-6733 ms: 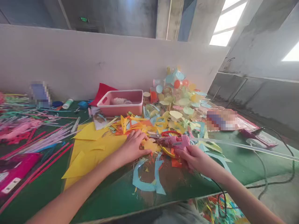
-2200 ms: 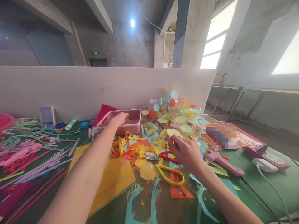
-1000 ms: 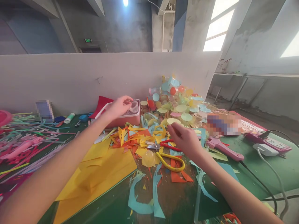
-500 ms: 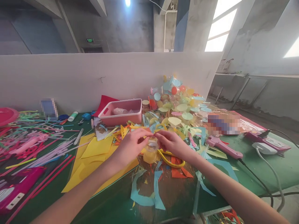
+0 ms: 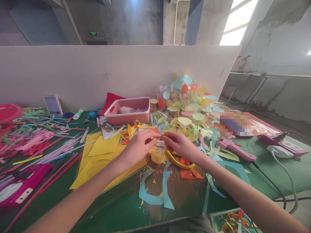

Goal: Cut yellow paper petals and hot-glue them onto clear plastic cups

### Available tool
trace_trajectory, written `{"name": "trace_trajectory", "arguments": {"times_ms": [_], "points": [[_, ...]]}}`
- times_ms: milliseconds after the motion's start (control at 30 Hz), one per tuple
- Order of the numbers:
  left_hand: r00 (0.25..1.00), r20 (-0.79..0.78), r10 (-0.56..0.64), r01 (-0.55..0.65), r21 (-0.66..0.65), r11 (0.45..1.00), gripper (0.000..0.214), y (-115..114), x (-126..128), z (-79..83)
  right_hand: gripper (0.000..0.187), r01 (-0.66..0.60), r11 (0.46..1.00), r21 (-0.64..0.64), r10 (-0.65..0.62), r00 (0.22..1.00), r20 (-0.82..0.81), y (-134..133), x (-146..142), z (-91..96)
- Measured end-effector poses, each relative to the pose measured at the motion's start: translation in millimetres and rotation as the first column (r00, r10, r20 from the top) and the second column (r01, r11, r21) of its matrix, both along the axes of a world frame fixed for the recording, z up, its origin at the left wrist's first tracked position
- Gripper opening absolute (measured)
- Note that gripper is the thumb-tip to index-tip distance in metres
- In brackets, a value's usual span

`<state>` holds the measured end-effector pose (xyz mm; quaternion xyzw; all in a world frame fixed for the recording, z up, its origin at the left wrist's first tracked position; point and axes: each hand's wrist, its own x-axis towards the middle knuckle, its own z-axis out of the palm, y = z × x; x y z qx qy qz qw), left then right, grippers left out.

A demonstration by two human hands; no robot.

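Note:
My left hand (image 5: 139,146) and my right hand (image 5: 178,144) meet over the middle of the table, their fingertips pinching a small clear plastic cup (image 5: 159,149) from both sides. Right below it sits a translucent yellow plastic dome (image 5: 157,157), touching the cup or very close to it. Next to my right hand lie scissors with yellow handles (image 5: 181,165), their blades hidden under the hand. A pink hot glue gun (image 5: 235,153) rests on the green mat to the right, out of reach of my fingers.
Cut coloured paper scraps (image 5: 165,191) litter the green table (image 5: 116,207). Behind stand a pink plastic tray (image 5: 127,118) and a heap of plastic discs and cups (image 5: 184,97). Yellow paper sheets (image 5: 102,155) lie left, with coloured straws (image 5: 36,139) beyond. A white partition runs behind.
My left hand has come back from the pink tray with a clear cup. Both hands now hold it together over the yellow dome, which has shifted from its earlier spot. The head view has tilted slightly.

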<state>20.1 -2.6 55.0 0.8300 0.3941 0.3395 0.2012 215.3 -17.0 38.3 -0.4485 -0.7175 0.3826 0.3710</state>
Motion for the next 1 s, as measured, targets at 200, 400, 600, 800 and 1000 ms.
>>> {"name": "trace_trajectory", "arguments": {"times_ms": [200, 400, 600, 800, 1000], "points": [[1.000, -0.009, -0.004, 0.004, 0.017, 1.000, 0.024, 3, -1, -6.0, 0.028, 0.005, 1.000, 0.006, -0.005, 0.999, 0.045, 0, -1, -0.3], [1.000, -0.022, 0.003, -0.002, 0.041, 0.999, 0.024, 5, -2, -13.4, 0.026, 0.012, 1.000, -0.015, -0.011, 0.996, 0.085, -1, -1, -2.7], [1.000, -0.005, -0.004, 0.004, 0.027, 1.000, 0.024, 4, 0, -14.5, 0.023, -0.001, 1.000, -0.010, 0.001, 0.997, 0.074, 1, -2, -4.8], [1.000, 0.010, -0.018, 0.018, 0.036, 0.999, 0.024, 5, -1, -18.4, 0.017, 0.018, 0.999, -0.029, -0.016, 0.995, 0.094, 0, -4, -2.5], [0.999, 0.026, -0.019, 0.018, 0.028, 0.999, 0.026, 3, 0, -20.6, 0.017, 0.014, 1.000, 0.001, -0.014, 0.996, 0.091, 0, -4, -5.6]]}}
